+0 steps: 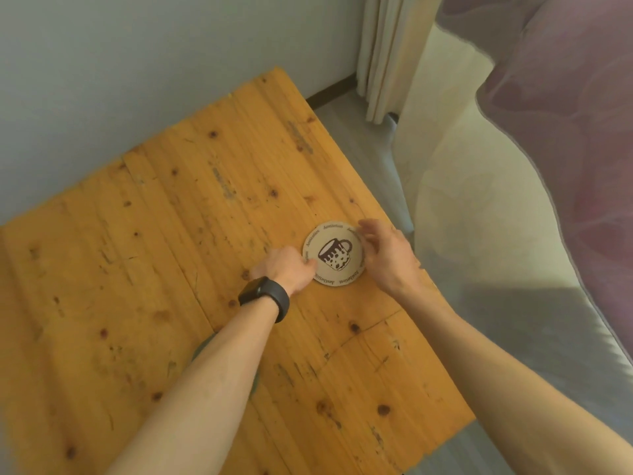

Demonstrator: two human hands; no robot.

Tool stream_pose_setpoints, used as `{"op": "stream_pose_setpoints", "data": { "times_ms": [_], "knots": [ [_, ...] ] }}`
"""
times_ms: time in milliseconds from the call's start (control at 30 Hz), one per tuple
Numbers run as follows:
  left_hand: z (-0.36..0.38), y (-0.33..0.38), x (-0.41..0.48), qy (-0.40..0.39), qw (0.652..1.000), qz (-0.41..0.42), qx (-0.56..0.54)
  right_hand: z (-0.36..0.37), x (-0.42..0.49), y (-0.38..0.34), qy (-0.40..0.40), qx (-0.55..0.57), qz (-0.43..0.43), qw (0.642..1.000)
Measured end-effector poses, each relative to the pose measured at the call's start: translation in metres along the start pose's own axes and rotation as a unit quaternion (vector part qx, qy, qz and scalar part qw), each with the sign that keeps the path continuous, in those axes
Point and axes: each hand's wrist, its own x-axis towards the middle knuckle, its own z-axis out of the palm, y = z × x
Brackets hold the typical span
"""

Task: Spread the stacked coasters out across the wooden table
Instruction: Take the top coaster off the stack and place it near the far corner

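We are leaning over the wooden table (144,255), which is standing against a pale wall (120,63). Our left forearm is crossing the boards and is covering most of a grey-green round thing (256,385) near the front; we cannot tell what it is. A black watch (265,296) is sitting on the left wrist. Our left hand (286,267) is resting on the wood with the fingers curled in, and its fingertips are touching the left edge of the coasters (334,253). We cannot tell if it is really gripping them. The coasters are lying near the right edge of the table, and from above we are seeing only the top one, a round beige disc with a brown mug drawing and lettering around the rim. Our right hand (388,255) is half open, and its fingers are bending over the right edge of the coasters and touching it. To the right of the table, pale bedding (479,207) and a curtain (383,53) are showing.
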Motion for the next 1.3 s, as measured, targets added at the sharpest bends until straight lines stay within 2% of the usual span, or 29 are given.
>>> {"op": "stream_pose_setpoints", "data": {
  "times_ms": [100, 167, 200, 267, 300, 367, 467, 667, 900, 1033, 1300],
  "knots": [
    [-0.005, 0.003, 0.002, 0.126, 0.99, 0.043, -0.05, 0.002, -0.022, -0.003, 0.028, 0.026, 0.015, 0.999],
    [-0.004, 0.011, 0.009, 0.112, 0.983, 0.12, -0.079, 0.012, -0.044, -0.001, 0.042, 0.078, 0.107, 0.99],
    [-0.002, 0.015, 0.011, 0.102, 0.981, 0.152, -0.065, 0.019, -0.054, -0.002, 0.019, 0.119, 0.17, 0.978],
    [0.003, 0.021, 0.014, 0.096, 0.981, 0.166, -0.038, 0.033, -0.067, -0.005, -0.031, 0.214, 0.261, 0.941],
    [0.005, 0.022, 0.015, 0.102, 0.982, 0.151, -0.047, 0.038, -0.066, -0.005, -0.031, 0.246, 0.279, 0.928],
    [0.006, 0.02, 0.014, 0.104, 0.985, 0.099, -0.096, 0.04, -0.055, -0.008, 0.005, 0.266, 0.267, 0.926],
    [0.006, 0.014, 0.011, 0.075, 0.981, 0.038, -0.176, 0.029, -0.031, -0.01, 0.066, 0.209, 0.206, 0.954],
    [0.005, 0.02, 0.007, 0.077, 0.951, -0.005, -0.299, 0.015, -0.011, -0.009, 0.087, 0.187, 0.16, 0.965],
    [0.007, 0.031, 0.014, 0.135, 0.934, 0.007, -0.33, 0.02, -0.007, -0.009, 0.114, 0.161, 0.141, 0.97],
    [0.009, 0.031, 0.021, 0.108, 0.916, 0.002, -0.387, 0.023, -0.006, -0.007, 0.123, 0.158, 0.139, 0.97],
    [0.008, 0.029, 0.022, 0.122, 0.914, -0.001, -0.387, 0.028, -0.007, -0.004, 0.121, 0.165, 0.116, 0.972]
  ]
}}
